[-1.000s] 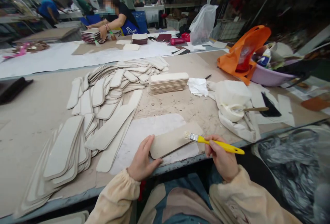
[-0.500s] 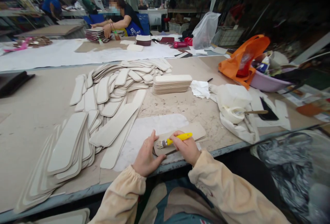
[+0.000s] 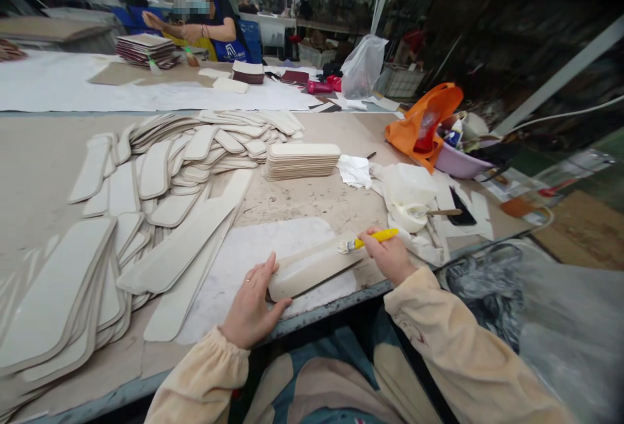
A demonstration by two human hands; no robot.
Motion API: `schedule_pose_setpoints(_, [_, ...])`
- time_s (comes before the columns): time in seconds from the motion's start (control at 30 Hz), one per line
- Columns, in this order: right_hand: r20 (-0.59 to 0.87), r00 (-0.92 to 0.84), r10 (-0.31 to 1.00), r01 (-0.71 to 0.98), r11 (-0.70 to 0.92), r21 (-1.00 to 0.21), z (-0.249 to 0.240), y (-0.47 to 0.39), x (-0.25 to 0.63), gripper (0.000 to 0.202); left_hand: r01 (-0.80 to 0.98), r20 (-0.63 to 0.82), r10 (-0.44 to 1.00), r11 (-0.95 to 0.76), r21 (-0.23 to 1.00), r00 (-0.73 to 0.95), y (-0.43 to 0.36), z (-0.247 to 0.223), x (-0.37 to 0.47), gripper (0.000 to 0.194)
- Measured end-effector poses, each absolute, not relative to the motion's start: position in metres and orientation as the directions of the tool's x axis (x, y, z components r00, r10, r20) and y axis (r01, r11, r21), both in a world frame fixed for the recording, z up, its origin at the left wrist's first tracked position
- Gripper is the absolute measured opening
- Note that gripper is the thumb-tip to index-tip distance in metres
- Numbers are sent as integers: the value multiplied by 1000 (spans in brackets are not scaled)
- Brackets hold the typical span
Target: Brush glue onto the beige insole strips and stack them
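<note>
In the head view, my right hand (image 3: 390, 257) is closed round the yellow handle of a paintbrush (image 3: 377, 238). Its pale bristles rest on the right part of a long, round-cornered panel (image 3: 312, 269), whose upper face looks wet and glossy. My left hand (image 3: 256, 300) lies at the panel's left end, thumb and fingers spread, touching its edge. Under the panel is a white sheet (image 3: 219, 274). To the right, a white tub of pale paste (image 3: 409, 216) has a wooden-handled tool (image 3: 443, 212) across it.
Overlapping loose panels (image 3: 58, 287) cover the table's left side. Beyond the sheet stands a neat stack of panels (image 3: 302, 162). A crumpled white cloth (image 3: 354, 171), a phone (image 3: 461, 207), an orange bag (image 3: 424, 125) and a purple basin (image 3: 461, 159) are on the right. A co-worker (image 3: 209, 21) sits opposite.
The brush has travelled from the panel's left end to its right part, leaving a glossy coat. My left hand stays at the left end. The camera view has shifted.
</note>
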State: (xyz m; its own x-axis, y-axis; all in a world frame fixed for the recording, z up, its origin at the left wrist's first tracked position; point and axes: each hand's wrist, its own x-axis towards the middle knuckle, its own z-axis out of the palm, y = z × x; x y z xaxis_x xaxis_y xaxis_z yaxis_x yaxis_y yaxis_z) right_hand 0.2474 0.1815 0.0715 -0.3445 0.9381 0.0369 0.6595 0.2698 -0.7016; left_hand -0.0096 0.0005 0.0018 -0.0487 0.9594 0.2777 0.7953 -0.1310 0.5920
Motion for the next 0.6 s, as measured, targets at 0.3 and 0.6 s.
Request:
schedule_pose_setpoints(0.3, [335,-591,734,725,665,-177,72,138,254,21,815,288,956,-125,565,-53,-1,-1,-10,93])
schedule_pose_setpoints(0.6, [233,-826,514,471,855,-216,64,61,185,8,790,338,938,-153,593,-72,1,-4,-11,95])
